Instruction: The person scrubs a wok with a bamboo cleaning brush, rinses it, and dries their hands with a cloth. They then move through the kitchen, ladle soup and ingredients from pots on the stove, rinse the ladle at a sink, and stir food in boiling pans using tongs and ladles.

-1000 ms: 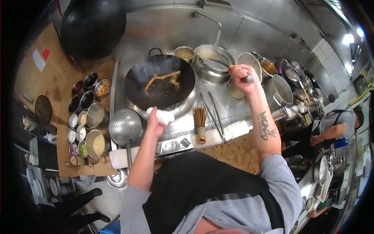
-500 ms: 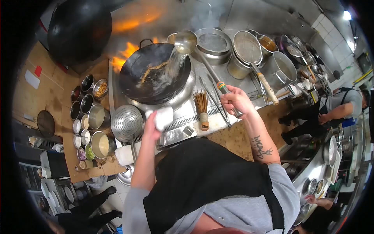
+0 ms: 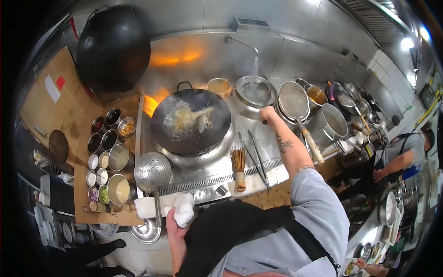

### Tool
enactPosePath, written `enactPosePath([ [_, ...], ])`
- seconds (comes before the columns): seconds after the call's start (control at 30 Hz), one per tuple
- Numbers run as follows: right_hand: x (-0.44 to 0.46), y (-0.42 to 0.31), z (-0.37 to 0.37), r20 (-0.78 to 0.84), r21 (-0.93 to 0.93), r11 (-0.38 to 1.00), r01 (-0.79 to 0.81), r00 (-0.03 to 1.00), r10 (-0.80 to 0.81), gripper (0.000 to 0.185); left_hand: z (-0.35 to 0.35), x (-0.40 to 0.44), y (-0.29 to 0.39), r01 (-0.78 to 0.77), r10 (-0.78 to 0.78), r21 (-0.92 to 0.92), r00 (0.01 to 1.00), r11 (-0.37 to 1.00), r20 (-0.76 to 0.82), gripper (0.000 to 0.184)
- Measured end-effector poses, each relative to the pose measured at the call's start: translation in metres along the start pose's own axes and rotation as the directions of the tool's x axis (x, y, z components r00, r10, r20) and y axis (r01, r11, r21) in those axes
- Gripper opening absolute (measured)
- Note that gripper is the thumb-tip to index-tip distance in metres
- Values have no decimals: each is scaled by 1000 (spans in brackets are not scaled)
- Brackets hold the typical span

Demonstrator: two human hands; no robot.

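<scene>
Steel bench point(image 3: 272, 144) carrying a black wok point(image 3: 184, 147) at left, seated on a round burner ring point(image 3: 203, 163); flames point(image 3: 154, 103) rise at its far left side. Food point(image 3: 203, 119) lies in bubbling, splashing liquid in the wok. Farther right, a wide pot point(image 3: 249, 110) stands beneath a tap point(image 3: 243, 43), with a round sieve point(image 3: 294, 99) beside it. A perforated strainer point(image 3: 153, 171) lies near left of the wok; tongs point(image 3: 259, 159) and a bristle brush point(image 3: 239, 167) lie to the near right. The right hand point(image 3: 267, 113), near the wide pot's near rim, has its grip closed on a handle point(image 3: 265, 122), of which only a dark end shows. The left hand point(image 3: 174, 227), at the near edge, grips a bunched white cloth point(image 3: 185, 210).
</scene>
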State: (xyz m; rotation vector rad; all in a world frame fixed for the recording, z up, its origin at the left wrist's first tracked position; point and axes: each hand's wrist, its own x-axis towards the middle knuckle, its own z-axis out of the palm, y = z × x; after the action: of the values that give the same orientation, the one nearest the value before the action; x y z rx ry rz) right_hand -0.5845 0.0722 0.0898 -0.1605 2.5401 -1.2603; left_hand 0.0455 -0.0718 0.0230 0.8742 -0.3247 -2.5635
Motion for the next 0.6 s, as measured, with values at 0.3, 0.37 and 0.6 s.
enactPosePath([
  [0.3, -49, -56, -44, 482, 845, -136, -517, 847, -225, 23, -25, 16, -10, 94, -91, 107, 995, 990, -34, 56],
  [0.37, -55, -64, -46, 448, 859, -130, -495, 850, -279, 24, -9, 33, -6, 178, -179, 159, 984, 971, -8, 57],
  [0.6, -147, -116, -45, 510, 722, -297, -625, 771, -381, 32, 103, 125, 11, 187, -202, 420, 979, 888, -10, 55],
])
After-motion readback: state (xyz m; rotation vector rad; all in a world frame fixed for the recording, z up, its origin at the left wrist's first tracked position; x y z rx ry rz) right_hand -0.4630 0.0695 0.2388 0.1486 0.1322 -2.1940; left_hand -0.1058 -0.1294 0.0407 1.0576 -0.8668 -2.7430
